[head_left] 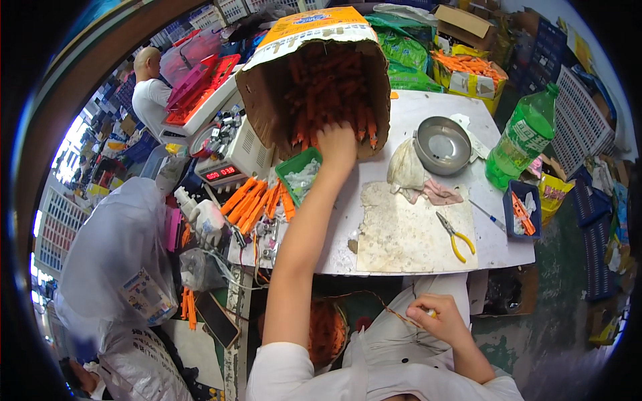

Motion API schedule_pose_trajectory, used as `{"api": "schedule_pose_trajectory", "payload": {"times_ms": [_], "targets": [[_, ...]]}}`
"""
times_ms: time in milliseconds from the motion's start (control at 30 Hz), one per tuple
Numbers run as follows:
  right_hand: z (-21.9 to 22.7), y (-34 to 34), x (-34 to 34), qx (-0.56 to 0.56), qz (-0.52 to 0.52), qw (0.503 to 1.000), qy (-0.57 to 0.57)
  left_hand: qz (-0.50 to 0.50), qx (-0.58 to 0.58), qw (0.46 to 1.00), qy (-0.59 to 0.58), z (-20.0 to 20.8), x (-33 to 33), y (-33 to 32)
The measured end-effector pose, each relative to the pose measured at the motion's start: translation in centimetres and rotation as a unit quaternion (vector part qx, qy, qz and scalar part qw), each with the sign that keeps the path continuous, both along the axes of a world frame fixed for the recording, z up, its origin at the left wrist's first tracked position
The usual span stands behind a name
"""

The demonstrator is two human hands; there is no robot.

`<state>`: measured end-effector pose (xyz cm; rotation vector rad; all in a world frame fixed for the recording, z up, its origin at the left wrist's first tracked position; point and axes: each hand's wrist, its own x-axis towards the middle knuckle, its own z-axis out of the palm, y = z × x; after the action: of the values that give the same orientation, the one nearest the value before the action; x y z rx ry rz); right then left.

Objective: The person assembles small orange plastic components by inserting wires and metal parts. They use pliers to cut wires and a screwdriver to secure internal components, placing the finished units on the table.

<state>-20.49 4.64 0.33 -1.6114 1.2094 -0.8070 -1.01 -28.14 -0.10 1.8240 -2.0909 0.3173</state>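
My left arm stretches across the table into the open mouth of a cardboard box (264, 113) lying on its side. Inside are many orange plastic pieces (321, 80), long and narrow. My left hand (338, 144) is down among the front ones; its fingertips are hidden, so any grip cannot be made out. Just left of that wrist is a green tray (301, 174) with whitish, translucent bits. My right hand (441, 321) is low over my lap, closed on a small yellow-white piece (431, 313) at the end of a thin twisted wire (374, 297).
Yellow-handled pliers (457, 239) lie on a worn board (394, 234), near a metal bowl (443, 144) and a rag (406, 167). A green bottle (525, 137) and blue bin (523, 214) stand right. Orange pieces (251, 204) and a display unit (231, 160) are left. Another person (150, 93) is beyond.
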Motion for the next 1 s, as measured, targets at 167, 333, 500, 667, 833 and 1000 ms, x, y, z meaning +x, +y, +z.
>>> {"api": "schedule_pose_trajectory", "payload": {"times_ms": [167, 333, 500, 667, 833, 1000], "targets": [[-0.5, -0.1, 0.3, -0.022, 0.021, 0.999, 0.016, 0.007, -0.061, 0.998, 0.006, -5.0, 1.3, -10.8], [-0.5, -0.6, -0.1, -0.017, 0.031, 0.999, 0.006, 0.06, -0.045, 0.996, 0.051, -5.5, 1.4, -10.0], [-0.6, -0.8, -0.7, -0.043, 0.01, 0.999, -0.011, 0.041, -0.019, 0.993, 0.109, -1.5, 2.4, -5.6], [-2.4, -4.0, -2.8, -0.13, -0.145, 0.981, 0.012, -0.289, 0.198, 0.608, 0.712, 2.5, -1.2, 5.6], [-1.0, -7.7, -1.8, -0.285, -0.196, 0.938, 0.029, -0.367, 0.253, 0.479, 0.756, 0.2, -4.9, 16.8], [-1.8, -6.7, -2.0, -0.358, -0.214, 0.902, 0.112, -0.354, 0.26, 0.468, 0.767, -1.4, -7.3, 20.5]]}}
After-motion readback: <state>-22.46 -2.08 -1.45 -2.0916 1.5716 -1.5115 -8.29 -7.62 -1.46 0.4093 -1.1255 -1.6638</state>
